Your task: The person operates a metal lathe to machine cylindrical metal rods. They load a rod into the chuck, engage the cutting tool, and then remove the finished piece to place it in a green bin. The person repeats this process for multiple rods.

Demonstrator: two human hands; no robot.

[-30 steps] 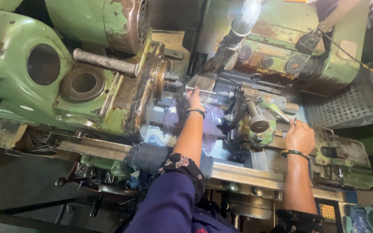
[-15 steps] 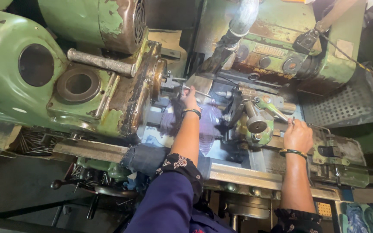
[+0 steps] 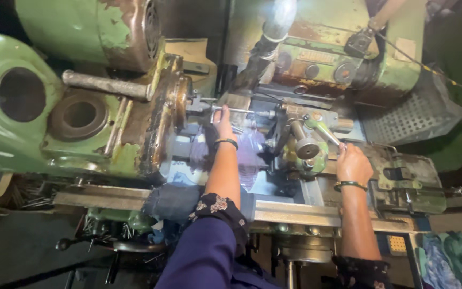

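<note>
I look down on an old green lathe [image 3: 38,139] with worn paint. A thin metal rod [image 3: 239,111] runs between the chuck [image 3: 180,104] and the tailstock [image 3: 290,115]. My left hand [image 3: 224,124] reaches up to the rod and its fingers touch it near the chuck side. My right hand [image 3: 352,162] is closed around the green tailstock lever [image 3: 324,131]. Both wrists wear a dark bangle. A bright lamp [image 3: 279,18] shines down on the work area.
A grey steel shaft [image 3: 105,84] sticks out of the headstock. A perforated metal guard [image 3: 410,115] stands at the right. Thin metal rods [image 3: 30,195] lie heaped at the lower left. A dark cloth [image 3: 175,200] hangs on the bed rail. Green cloth [image 3: 458,259] lies at bottom right.
The camera has drifted, so the machine sits slightly lower and further right in view. My left hand stays at the rod and my right hand stays on the lever.
</note>
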